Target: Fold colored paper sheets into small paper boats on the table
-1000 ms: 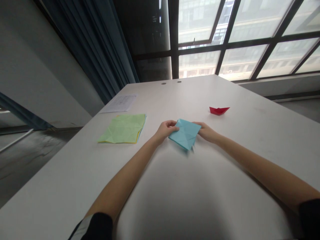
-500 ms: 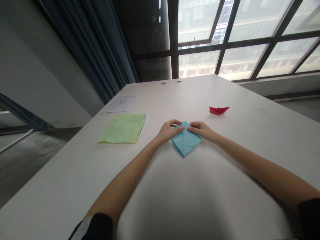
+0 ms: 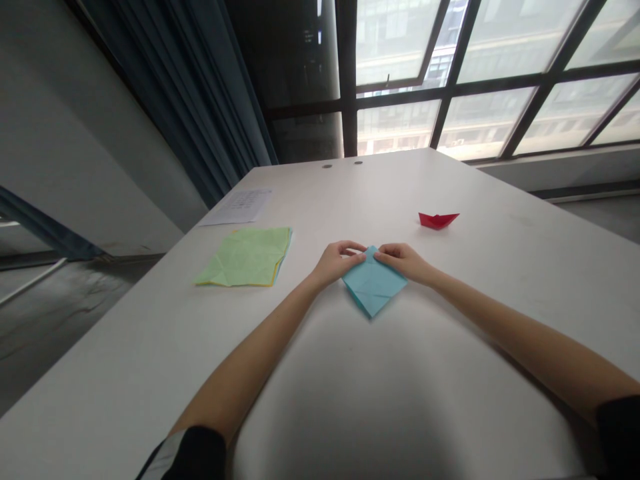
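Observation:
A light blue folded paper (image 3: 375,285), diamond-shaped with visible creases, is held just above or on the white table, one corner toward me. My left hand (image 3: 336,262) grips its upper left edge, thumb on top and fingers behind. On the upper right edge, my right hand (image 3: 404,260) pinches it in the same way, thumb near the far corner. The fingertips behind the paper are partly hidden. Beyond my right hand sits a small red paper boat (image 3: 439,221).
To the left lies a stack of coloured paper sheets (image 3: 250,257), green on top with yellow and blue edges showing. Behind it is a printed white sheet (image 3: 239,207). The white table (image 3: 350,387) reaches toward the windows, with a blue curtain (image 3: 190,93) at the far left.
The blue paper has shifted slightly toward me and to the right, its near corner a little lower. Both hands keep their hold on it.

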Available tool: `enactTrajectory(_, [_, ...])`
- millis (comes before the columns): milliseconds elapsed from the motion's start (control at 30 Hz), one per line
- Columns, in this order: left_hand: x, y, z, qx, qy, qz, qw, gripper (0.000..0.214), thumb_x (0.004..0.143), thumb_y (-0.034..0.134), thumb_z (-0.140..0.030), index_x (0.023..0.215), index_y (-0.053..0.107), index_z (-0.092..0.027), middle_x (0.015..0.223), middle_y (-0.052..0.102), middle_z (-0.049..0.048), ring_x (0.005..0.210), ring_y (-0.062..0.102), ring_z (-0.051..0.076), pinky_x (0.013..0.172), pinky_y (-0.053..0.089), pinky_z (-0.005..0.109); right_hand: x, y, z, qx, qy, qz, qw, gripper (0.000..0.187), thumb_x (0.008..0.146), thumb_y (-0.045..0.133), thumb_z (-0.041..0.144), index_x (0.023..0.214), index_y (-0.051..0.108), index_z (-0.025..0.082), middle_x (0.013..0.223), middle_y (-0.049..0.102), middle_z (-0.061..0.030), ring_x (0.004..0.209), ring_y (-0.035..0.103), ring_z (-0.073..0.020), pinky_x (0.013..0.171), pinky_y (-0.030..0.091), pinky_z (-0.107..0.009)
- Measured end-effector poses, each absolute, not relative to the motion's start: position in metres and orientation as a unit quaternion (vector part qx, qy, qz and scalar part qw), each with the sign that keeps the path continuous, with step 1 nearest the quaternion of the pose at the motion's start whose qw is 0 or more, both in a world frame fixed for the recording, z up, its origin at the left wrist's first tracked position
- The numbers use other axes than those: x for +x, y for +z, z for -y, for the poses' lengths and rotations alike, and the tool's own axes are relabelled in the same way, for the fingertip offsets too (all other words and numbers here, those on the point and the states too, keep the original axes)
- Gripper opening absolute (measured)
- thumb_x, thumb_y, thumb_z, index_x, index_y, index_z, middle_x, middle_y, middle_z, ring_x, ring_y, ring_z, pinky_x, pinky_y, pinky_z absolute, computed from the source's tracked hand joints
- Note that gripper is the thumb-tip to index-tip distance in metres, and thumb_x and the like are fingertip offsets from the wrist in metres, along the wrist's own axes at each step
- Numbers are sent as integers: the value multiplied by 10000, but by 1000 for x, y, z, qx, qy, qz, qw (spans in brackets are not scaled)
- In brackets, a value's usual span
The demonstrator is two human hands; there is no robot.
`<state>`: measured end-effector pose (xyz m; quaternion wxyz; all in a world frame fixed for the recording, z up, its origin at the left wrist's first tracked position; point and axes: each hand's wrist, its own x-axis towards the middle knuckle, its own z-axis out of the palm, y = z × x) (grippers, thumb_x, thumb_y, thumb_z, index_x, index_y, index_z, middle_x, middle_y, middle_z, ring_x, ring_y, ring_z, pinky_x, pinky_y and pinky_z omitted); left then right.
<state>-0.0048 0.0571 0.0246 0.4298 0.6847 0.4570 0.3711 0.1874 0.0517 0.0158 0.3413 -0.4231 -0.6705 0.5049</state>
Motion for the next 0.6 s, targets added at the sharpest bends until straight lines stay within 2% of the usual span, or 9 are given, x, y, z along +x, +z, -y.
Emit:
enactTrajectory(133, [-4, 27, -55, 693, 387, -439, 421, 303, 654, 668, -346, 906, 685, -178, 1003, 649, 83, 878, 592, 192, 705, 446, 261, 188, 14, -52, -416, 493, 681, 346, 370, 704, 568, 523, 631, 519, 164, 531, 431, 45, 496, 388, -87, 459, 284, -229])
enactTrajectory(233, [-3, 25, -55, 694, 389, -427, 431, 283, 651, 668, -321, 894, 690, -178, 1085, 615, 87, 886, 586, 187, 724, 442, 264, 188, 14, -51, -409, 483, 691, 349, 362, 711, 563, 515, 630, 514, 166, 538, 430, 45, 504, 390, -88, 465, 293, -228])
enactTrajectory(367, [-2, 21, -56, 692, 369, -419, 457, 286, 634, 680, -327, 866, 691, -160, 1069, 613, 97, 892, 579, 198, 717, 448, 274, 188, 12, -51, -406, 466, 706, 346, 359, 719, 552, 510, 630, 512, 164, 545, 426, 45, 514, 390, -88, 467, 301, -224])
enactTrajectory(533, [0, 28, -54, 686, 355, -424, 473, 303, 610, 702, -390, 802, 683, -157, 1077, 613, 94, 979, 549, 216, 798, 425, 305, 188, 13, -50, -390, 478, 711, 337, 347, 708, 565, 493, 630, 513, 159, 545, 412, 45, 513, 380, -83, 456, 297, -216])
enactTrajectory(600, [0, 31, -52, 672, 352, -415, 501, 336, 604, 704, -419, 788, 670, -140, 1005, 634, 100, 909, 572, 197, 748, 435, 285, 188, 15, -50, -385, 484, 711, 334, 344, 698, 576, 489, 636, 523, 155, 550, 415, 41, 518, 381, -83, 448, 297, -210])
